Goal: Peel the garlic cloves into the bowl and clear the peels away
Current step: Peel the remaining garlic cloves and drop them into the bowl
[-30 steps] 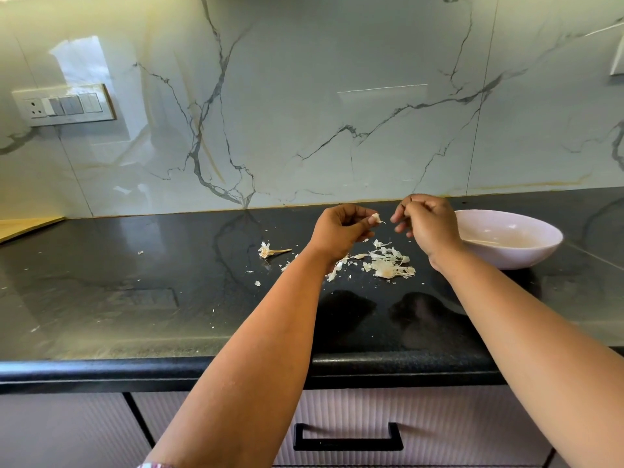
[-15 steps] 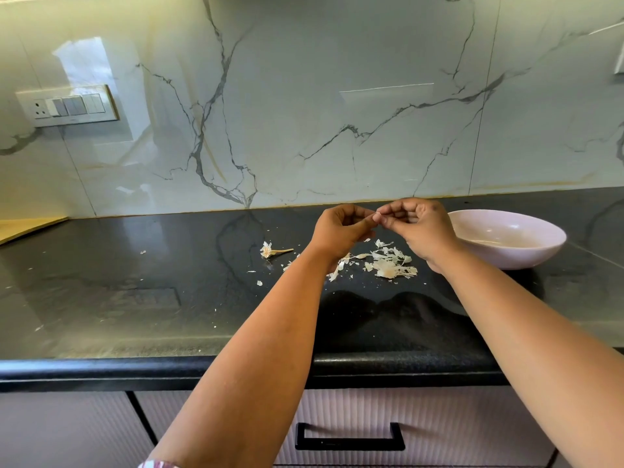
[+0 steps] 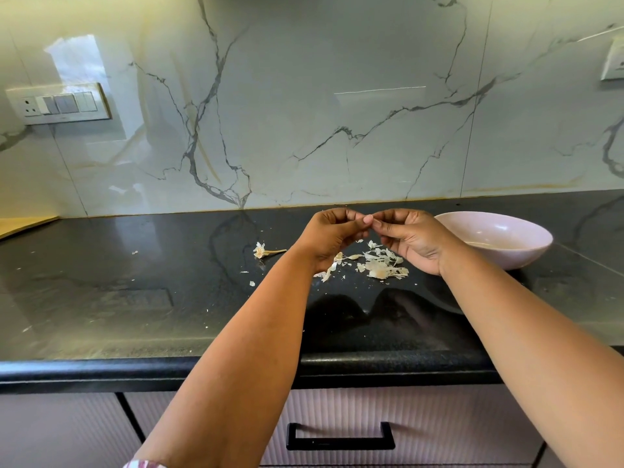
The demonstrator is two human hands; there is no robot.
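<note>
A drawer with a black handle sits nearest, below the black worktop. Two forearms reach over it. The left hand and right hand meet fingertip to fingertip above the worktop, fingers curled in a pinch; any garlic clove between them is too small to make out. Beneath them lies a scatter of garlic peels. A pale bowl stands just right of the right hand. Behind rises a marble wall.
</note>
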